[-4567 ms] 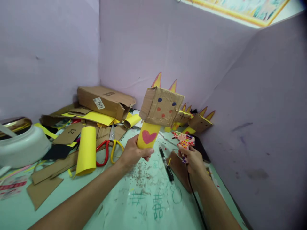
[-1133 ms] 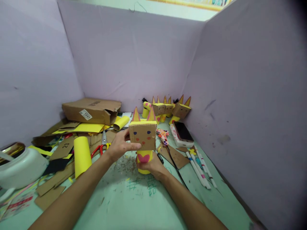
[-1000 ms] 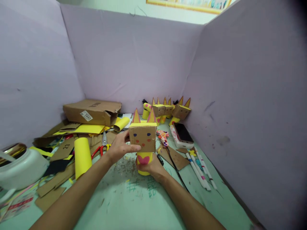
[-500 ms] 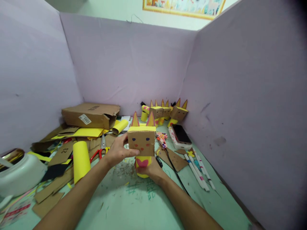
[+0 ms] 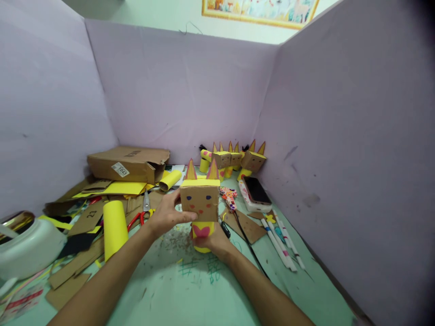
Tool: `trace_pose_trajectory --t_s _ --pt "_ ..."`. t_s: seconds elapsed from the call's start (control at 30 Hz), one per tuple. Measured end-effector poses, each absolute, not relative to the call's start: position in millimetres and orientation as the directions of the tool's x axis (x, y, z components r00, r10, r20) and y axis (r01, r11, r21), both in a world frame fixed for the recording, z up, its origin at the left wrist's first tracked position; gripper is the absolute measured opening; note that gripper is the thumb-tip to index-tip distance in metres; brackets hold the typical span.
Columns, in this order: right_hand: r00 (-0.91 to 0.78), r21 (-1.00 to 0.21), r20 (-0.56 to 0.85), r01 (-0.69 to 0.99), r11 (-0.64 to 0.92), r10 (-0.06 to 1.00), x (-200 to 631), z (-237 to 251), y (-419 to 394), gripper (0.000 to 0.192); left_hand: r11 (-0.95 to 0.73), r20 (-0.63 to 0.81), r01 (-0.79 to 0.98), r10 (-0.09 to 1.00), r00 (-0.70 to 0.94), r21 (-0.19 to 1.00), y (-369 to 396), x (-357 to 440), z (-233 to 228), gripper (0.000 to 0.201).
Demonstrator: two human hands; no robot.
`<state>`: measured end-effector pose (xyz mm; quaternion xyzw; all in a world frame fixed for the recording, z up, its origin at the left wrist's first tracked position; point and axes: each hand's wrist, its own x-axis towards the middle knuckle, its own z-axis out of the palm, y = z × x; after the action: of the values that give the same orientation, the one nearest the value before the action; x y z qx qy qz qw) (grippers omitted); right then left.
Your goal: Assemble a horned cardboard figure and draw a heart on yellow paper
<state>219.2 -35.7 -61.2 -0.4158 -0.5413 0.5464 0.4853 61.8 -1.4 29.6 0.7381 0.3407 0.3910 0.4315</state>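
A cardboard figure point(image 5: 200, 202) stands on the green table point(image 5: 204, 294): a brown box head with a drawn face and two pointed ears, on a yellow tube body with a pink heart. My left hand point(image 5: 166, 215) grips the left side of the box head. My right hand point(image 5: 212, 240) wraps the yellow tube at its base. Behind them, similar finished figures point(image 5: 234, 158) line the back wall.
Left of my hands lie a yellow paper roll point(image 5: 113, 222), scissors point(image 5: 144, 208), cardboard scraps and a flattened box point(image 5: 129, 163). A white tub point(image 5: 27, 246) sits far left. To the right are a phone point(image 5: 256, 189), markers point(image 5: 282, 237) and a black cord point(image 5: 248, 240). Purple partitions enclose the table.
4.6 s ago my left hand alone held the figure up by its tube while my right touched a patterned tool. Now the figure stands upright on the table, held by both hands.
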Motion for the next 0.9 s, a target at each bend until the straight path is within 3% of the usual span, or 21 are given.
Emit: trace_pose_trajectory --t_s 0.9 --pt "-0.188 -0.995 0.083 -0.062 0.073 0.979 220.1 -63.5 -34.5 0.020 -0.395 0.294 0.143 0.841 0.455 0.908 -0.2 61.3 27.1 0.049"
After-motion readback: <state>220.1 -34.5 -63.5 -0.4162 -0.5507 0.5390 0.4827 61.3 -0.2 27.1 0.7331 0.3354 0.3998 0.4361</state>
